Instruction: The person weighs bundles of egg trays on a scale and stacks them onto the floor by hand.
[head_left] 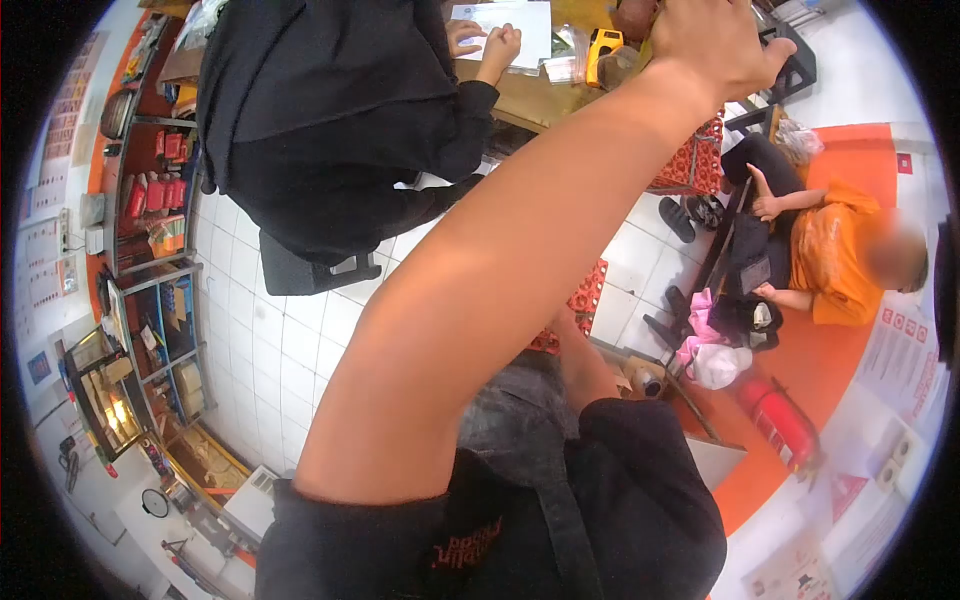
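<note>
Your left arm stretches up and across in front of you, seemingly because the far corner of the bench (520,97) lies on your other side; your left hand (712,48) is there with its back to the camera and the thumb standing off to the right. The fingers run out at the top edge, so I cannot tell how wide the hand is or whether it holds anything. Just beside it, to its left, are the things nearest your reach: a brown rounded thing (633,18) too cut off to identify, a yellow-and-black thing (598,64) near the bench's front edge, and a clear packet (567,64) next to that, grouped probably so they sit within easy reach while leaving the paper (515,22) its own space. That paper lies flat under the hands of a co-worker (330,110) in black, one of them curled, perhaps to steady the sheet. Your right forearm (588,372) passes up behind the left one, near a red patterned piece (592,287); the right hand is mostly hidden there, so I cannot say if it is spread, closed or touching that piece. A person in orange (835,250) sits well apart from your hands, on the right, with black shoes (676,219) on the tiled floor (245,330) near their seat.
</note>
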